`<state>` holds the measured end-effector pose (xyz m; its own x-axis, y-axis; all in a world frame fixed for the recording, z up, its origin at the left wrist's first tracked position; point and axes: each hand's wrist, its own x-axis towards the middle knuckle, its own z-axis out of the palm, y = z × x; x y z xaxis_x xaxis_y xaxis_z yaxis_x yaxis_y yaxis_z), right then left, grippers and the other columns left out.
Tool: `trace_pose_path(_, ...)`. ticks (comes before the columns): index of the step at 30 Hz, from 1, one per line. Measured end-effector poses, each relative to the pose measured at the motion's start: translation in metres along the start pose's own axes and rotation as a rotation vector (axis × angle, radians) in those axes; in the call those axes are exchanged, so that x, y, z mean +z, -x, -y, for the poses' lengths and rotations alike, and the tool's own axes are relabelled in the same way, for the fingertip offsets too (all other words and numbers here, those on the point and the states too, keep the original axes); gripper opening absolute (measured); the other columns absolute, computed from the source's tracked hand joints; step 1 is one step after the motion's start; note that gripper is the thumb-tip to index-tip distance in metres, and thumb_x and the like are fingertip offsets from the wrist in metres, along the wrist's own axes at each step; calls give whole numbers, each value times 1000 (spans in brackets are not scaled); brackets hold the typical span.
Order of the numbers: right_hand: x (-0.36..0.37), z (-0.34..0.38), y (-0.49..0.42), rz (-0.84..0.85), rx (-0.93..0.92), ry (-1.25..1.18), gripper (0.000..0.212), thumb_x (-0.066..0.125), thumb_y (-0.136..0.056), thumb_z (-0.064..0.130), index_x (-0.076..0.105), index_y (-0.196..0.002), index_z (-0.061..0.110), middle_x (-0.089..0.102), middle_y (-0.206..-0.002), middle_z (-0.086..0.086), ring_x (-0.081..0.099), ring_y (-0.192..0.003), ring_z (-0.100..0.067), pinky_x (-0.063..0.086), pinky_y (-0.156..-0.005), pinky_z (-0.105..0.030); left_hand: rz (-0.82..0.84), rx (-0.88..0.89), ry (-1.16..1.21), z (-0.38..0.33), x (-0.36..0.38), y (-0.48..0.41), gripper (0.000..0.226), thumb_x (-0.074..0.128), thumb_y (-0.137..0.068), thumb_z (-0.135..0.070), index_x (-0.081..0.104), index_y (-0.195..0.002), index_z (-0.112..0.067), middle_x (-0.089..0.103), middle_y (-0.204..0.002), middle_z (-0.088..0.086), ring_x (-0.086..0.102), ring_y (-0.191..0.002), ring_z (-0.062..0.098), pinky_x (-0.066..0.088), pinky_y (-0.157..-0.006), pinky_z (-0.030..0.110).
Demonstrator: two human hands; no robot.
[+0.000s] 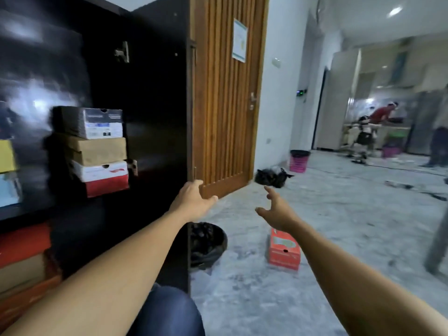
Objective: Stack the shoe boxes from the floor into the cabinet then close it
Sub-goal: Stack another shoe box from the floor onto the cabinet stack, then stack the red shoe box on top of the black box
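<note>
An orange-red shoe box (284, 248) lies on the floor, below my right hand (276, 207), which hovers with fingers spread and holds nothing. My left hand (192, 197) rests on the outer edge of the black cabinet door (155, 105), which stands swung wide; whether the fingers grip it I cannot tell. Inside the cabinet (36, 69) a shelf carries a stack of three boxes: black-and-white (97, 123), brown cardboard (97, 149), white-and-red (104, 178). More boxes (24, 258), red, brown and orange, sit stacked in the lower compartment at the far left.
A black waste bin (208, 243) with a bag liner stands behind the open door. A wooden slatted room door (225, 93) is beyond. A black bag (270, 178) and pink basket (299, 161) sit by the wall. People stand far right in the back room.
</note>
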<state>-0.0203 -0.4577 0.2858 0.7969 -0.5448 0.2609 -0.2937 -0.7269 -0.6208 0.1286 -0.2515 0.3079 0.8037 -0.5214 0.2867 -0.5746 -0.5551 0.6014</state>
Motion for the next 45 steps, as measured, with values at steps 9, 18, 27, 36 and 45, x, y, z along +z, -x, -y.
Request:
trace_pose_path(9,-27,-168,-57,-50,242,40,82,68,-91,27,20,-157,16,38,-154,-16,46,-136,-29,41,-104,-34,312,71,-8,-38,180,-92,82,65,-90,-53,29,-155,-19,32,-158,2,41,-139,24,41,-107,36)
trace_pose_path(18,53,-350,-115,48,442,-19,83,66,-93,31,17,-158,16,36,-156,-15,44,-138,-28,40,-106,-35,552,46,-13,-13,399,-168,85,68,-85,-54,32,-153,-19,38,-155,6,45,-137,25,43,-107,39)
trace_pose_path(27,152,-488,-171,149,563,-55,82,65,-92,33,18,-157,16,34,-158,-13,47,-135,-30,40,-110,-39,686,-59,70,46,573,-215,76,73,-87,-41,39,-147,-11,49,-143,4,49,-131,25,40,-95,27)
trace_pose_path(36,181,-524,-222,130,692,-362,90,67,-92,15,6,-158,10,34,-158,-5,45,-133,-21,39,-94,-23,667,-122,251,55,650,-263,66,74,-83,-25,38,-138,-28,66,-114,-2,63,-100,18,44,-68,23)
trace_pose_path(45,191,-492,-175,32,696,-501,94,75,-86,31,16,-157,16,55,-127,2,56,-100,-11,42,-71,-19,655,-241,355,72,604,-214,67,75,-80,-26,40,-136,-23,69,-113,-3,66,-100,18,55,-87,35)
